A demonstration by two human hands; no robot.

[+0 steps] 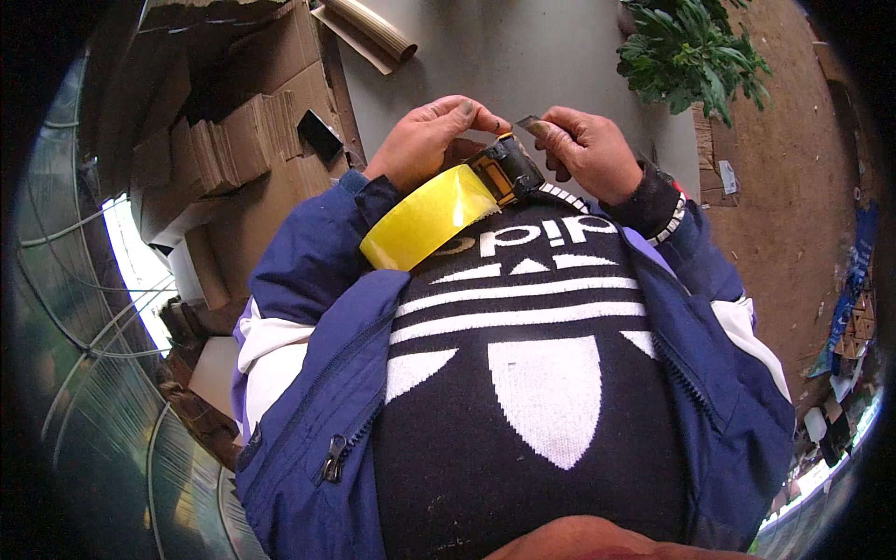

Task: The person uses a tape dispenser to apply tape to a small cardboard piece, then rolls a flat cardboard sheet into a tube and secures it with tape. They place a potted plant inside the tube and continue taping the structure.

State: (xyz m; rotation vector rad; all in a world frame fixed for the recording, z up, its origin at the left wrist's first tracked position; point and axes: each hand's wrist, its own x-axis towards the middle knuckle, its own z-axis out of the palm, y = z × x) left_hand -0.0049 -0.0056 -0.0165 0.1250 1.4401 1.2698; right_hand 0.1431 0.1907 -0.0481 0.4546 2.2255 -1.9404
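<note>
Close to my chest is a tape dispenser (509,170) with a black and yellow head. It carries a wide roll of yellow tape (431,218), which tilts down to the left. My left hand (434,140) is closed at the dispenser's far side, its lower fingers partly hidden behind it and its thumb and forefinger reaching along the top. Just right of the dispenser head, my right hand (586,149) pinches a small, thin, dark flat piece (529,123) between thumb and forefinger. That piece points toward my left fingertips; its exact kind is unclear.
Beyond my hands lies a pale grey tabletop (523,47) with rolled brown corrugated cardboard (373,37). A leafy green plant (691,56) is at the far right. Stacked folded cardboard (224,149) stands at left, with a dark phone-like rectangle (320,135) on it.
</note>
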